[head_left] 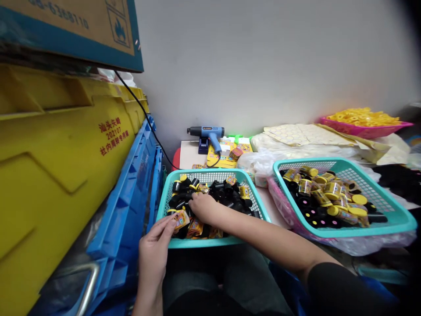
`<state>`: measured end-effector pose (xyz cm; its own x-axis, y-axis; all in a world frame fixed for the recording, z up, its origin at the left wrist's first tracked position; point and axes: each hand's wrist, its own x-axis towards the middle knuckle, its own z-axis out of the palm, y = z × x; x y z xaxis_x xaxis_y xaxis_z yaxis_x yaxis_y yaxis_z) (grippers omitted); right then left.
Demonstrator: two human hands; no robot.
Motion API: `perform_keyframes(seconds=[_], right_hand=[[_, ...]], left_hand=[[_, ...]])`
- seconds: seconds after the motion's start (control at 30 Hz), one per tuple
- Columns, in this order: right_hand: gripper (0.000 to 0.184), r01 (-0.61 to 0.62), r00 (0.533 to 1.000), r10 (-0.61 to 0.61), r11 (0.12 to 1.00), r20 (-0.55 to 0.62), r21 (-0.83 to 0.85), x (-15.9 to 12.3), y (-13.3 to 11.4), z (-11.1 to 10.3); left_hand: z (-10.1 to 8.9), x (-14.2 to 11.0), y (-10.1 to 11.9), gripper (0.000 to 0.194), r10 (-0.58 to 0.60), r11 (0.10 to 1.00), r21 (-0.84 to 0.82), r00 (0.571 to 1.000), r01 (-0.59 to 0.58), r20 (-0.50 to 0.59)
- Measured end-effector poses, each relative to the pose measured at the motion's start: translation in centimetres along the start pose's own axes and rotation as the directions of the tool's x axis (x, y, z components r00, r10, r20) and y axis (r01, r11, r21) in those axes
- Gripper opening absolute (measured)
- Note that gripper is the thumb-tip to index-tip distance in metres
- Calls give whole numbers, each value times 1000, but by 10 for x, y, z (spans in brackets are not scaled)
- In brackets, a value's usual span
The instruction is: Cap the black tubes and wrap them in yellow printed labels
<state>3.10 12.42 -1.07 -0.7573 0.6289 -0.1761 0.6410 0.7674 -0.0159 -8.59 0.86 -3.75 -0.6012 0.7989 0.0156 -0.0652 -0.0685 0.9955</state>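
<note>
My left hand (156,241) pinches a small orange-and-yellow printed label (180,220) between thumb and fingers, over the near left corner of a turquoise basket (210,242). Inside that basket my right hand (204,207) reaches down with curled fingers among small black bottles (226,202). Its fingertips are partly hidden, so what they grip cannot be made out. Some bottles there have yellow lids and printed wraps. More loose printed labels (195,227) lie at the basket's near side, below my right hand.
To the right, a second turquoise basket (399,223) holds wrapped, yellow-lidded bottles. Behind the near basket, a blue heat gun (207,131) rests on a stand, its black cord trailing left. Yellow (66,166) and blue crates (123,188) wall the left. A pink tray (368,128) holds yellow pieces.
</note>
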Motion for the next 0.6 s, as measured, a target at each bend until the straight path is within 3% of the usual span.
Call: perform_keyframes(seconds=[0.07,0.17,0.33,0.37,0.4,0.47,0.5,0.53,0.6], right_hand=[[21,-42,999,42,998,-1,42,3,-1,-2],[25,-69,997,75,987,-36,148,-1,7,-8],[35,-70,973,156,900,-170,430,-39,39,-21],[35,-28,965,172,819,-199,573,-50,44,-22],[34,33,955,195,678,-224,734,-61,46,-22],[30,174,936,259,255,-241,951,-82,44,-20],[31,224,932,280,56,-231,973,-90,41,-17],[33,247,933,286,-73,-217,966,-96,36,-14],[35,257,938,286,-189,-198,948,-103,27,-8]], left_hand=[[0,-1,3,27,19,999,-38,1000,-18,19],[2,-3,9,29,-85,989,-121,996,87,27],[5,-6,14,33,-229,941,-245,972,233,44],[6,-7,13,33,-230,938,-255,972,235,51],[8,-7,12,33,-225,938,-258,973,232,60],[13,-8,10,33,-210,942,-253,975,222,74],[16,-8,9,32,-203,944,-248,976,217,78],[19,-9,8,31,-196,947,-245,977,210,78],[24,-10,8,30,-188,949,-241,979,202,77]])
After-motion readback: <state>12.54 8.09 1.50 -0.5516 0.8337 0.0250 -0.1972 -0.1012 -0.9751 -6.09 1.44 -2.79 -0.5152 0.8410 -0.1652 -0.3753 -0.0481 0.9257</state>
